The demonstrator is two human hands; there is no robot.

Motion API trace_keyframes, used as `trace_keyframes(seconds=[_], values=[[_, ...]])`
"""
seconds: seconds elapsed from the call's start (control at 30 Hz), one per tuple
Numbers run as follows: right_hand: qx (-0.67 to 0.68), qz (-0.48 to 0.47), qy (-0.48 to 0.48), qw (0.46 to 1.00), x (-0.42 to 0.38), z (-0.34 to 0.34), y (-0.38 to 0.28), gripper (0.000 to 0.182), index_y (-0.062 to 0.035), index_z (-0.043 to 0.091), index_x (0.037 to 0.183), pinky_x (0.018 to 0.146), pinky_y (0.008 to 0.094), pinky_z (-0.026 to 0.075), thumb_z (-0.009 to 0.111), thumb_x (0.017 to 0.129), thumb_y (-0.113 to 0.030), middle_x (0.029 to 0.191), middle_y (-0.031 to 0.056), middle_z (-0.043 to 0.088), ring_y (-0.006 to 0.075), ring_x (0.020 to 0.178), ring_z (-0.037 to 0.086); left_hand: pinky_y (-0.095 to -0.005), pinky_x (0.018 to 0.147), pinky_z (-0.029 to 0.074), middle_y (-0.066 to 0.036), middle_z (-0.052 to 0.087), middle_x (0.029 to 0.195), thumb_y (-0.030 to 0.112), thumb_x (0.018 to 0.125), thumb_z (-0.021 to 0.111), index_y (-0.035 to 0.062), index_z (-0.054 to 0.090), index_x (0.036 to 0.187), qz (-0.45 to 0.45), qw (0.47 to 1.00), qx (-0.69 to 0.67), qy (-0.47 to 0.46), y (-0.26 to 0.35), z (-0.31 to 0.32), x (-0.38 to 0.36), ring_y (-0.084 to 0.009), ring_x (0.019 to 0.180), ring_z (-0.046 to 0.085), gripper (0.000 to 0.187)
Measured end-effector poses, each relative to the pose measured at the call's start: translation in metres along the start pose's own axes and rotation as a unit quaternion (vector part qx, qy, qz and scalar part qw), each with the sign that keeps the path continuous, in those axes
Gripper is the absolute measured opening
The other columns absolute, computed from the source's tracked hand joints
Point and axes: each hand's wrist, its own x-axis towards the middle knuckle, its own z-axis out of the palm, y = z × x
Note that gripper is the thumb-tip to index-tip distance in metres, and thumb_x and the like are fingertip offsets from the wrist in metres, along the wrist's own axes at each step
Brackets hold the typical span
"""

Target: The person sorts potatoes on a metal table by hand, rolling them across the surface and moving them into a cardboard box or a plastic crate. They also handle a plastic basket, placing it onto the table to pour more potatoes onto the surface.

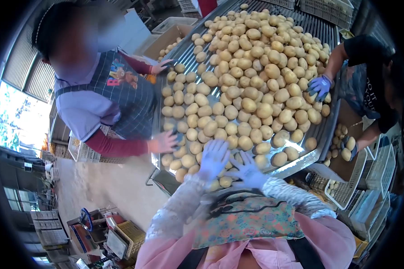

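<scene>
Clock positions are read from the middle of the view.

Item: potatoes (272, 71), pale brown, many. We find them heaped towards 1 o'clock on a slatted metal table (323, 29), with a looser spread reaching round to 9 o'clock and down to the near edge.

Item: left hand (214, 158), in a pale glove, at 5 o'clock. We see its fingers extended and only slightly parted, back upward, laid over potatoes near the edge; it is closed around none that we can see.

Item: right hand (249, 174), gloved alike, between 4 and 5 o'clock, just beside the left. Its fingers fan wide over potatoes, closed on nothing visible; we cannot tell what lies under the palm.

Item: co-worker in a checked apron (137, 107), towards 10 o'clock; the nearer hand (164, 142), blurred, is over potatoes at 9 o'clock.

Item: second co-worker, black shirt, towards 3 o'clock; one purple-gloved hand (319, 86) rests on the heap's side at 2 o'clock.

Item: plastic crates (376, 172), pale, between 3 and 4 o'clock, beside the table.

Item: yellow crate (133, 240), at 7 o'clock.

Item: blue steering wheel (86, 219), at 8 o'clock.
</scene>
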Motion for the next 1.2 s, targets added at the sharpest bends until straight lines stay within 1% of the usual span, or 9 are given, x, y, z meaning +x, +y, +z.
trace_keyframes(seconds=[0.23,0.43,0.67,0.73,0.87,0.93,1.03,1.1,1.2], values=[[0.028,-0.044,-0.04,0.998,-0.022,0.032,0.038,0.049,-0.0357,0.061,0.141,0.125,0.0566,0.007,0.059,0.094,-0.053,0.164,0.0007,0.038,0.0363,0.157,0.014,-0.0506,0.089,0.056,-0.021,0.062,0.129,0.033,0.085,0.069,0.0107,0.055,0.137,-0.079,0.939,0.19,-0.276,-0.025,0.099,0.1,-0.0379,0.112,0.066,0.058],[0.279,0.141,0.113,0.943,-0.058,-0.039,0.008,0.032,-0.0187,0.069,0.126,0.111,0.0492,0.043,0.067,0.095,-0.025,0.133,0.0056,0.065,0.0261,0.124,0.061,-0.0498,0.085,0.058,-0.021,0.064,0.116,0.03,0.083,0.073,0.012,0.056,0.131,-0.135,0.95,0.069,-0.272,-0.037,0.104,0.094,-0.0398,0.104,0.067,0.054],[0.844,0.229,0.225,0.429,-0.05,-0.065,0.024,0.073,-0.0212,0.023,0.161,0.101,0.0401,0.052,0.062,0.099,-0.025,0.138,0.0109,0.057,0.0253,0.115,0.065,-0.0455,0.105,0.047,-0.024,0.056,0.135,0.039,0.088,0.073,0.0005,0.047,0.145,0.01,0.967,-0.24,-0.084,0.104,0.032,0.056,-0.0384,0.125,0.056,0.074],[0.616,0.245,0.265,0.701,-0.062,-0.053,0.047,0.051,-0.0141,0.043,0.145,0.086,0.0354,0.056,0.061,0.097,-0.021,0.127,0.013,0.064,0.0232,0.098,0.069,-0.0457,0.102,0.047,-0.023,0.058,0.128,0.034,0.087,0.074,0.0026,0.049,0.142,0.071,0.966,-0.222,-0.107,0.114,0.019,0.054,-0.0395,0.121,0.058,0.068],[0.621,0.386,0.333,0.595,-0.12,-0.116,0.063,0.022,-0.0072,0.059,0.114,0.068,0.0301,0.055,0.062,0.093,-0.015,0.1,0.0102,0.073,0.0173,0.074,0.067,-0.0507,0.107,0.043,-0.022,0.054,0.14,0.033,0.091,0.071,0.0062,0.051,0.145,0.052,0.986,-0.133,-0.084,0.056,0.02,-0.002,-0.0395,0.125,0.056,0.064],[0.079,0.402,0.333,0.849,-0.207,-0.097,0.153,0.037,-0.0016,0.053,0.128,0.088,0.0316,0.054,0.058,0.097,-0.02,0.134,0.0173,0.06,0.0229,0.115,0.062,-0.0556,0.111,0.038,-0.023,0.052,0.144,0.039,0.091,0.067,0.0068,0.053,0.144,0.049,0.992,-0.021,-0.113,0.021,-0.004,-0.051,-0.0416,0.129,0.053,0.063],[0.389,0.402,0.622,0.549,-0.201,-0.178,0.127,0.053,0.0017,0.049,0.14,0.103,0.0361,0.048,0.064,0.092,-0.014,0.146,0.0185,0.05,0.0285,0.132,0.052,-0.061,0.112,0.035,-0.025,0.052,0.143,0.046,0.09,0.065,0.0059,0.053,0.144,0.041,0.985,0.037,-0.162,-0.021,-0.041,-0.09,-0.0462,0.13,0.05,0.068],[-0.24,0.442,0.492,0.71,-0.238,-0.167,0.154,0.054,0.0012,0.058,0.136,0.101,0.0414,0.05,0.069,0.086,-0.012,0.133,0.0203,0.059,0.0346,0.119,0.06,-0.0636,0.112,0.034,-0.027,0.05,0.144,0.049,0.089,0.065,0.0066,0.053,0.145,0.01,0.987,0.023,-0.158,-0.028,-0.029,-0.093,-0.0485,0.131,0.049,0.071],[0.019,0.371,0.387,0.844,-0.153,-0.143,0.089,0.046,0.0003,0.062,0.128,0.105,0.045,0.047,0.069,0.084,-0.01,0.125,0.0189,0.066,0.0352,0.119,0.061,-0.066,0.111,0.034,-0.031,0.048,0.145,0.051,0.089,0.065,0.0065,0.052,0.146,-0.017,0.991,0.098,-0.094,-0.004,0.0,-0.1,-0.0529,0.133,0.046,0.073]])
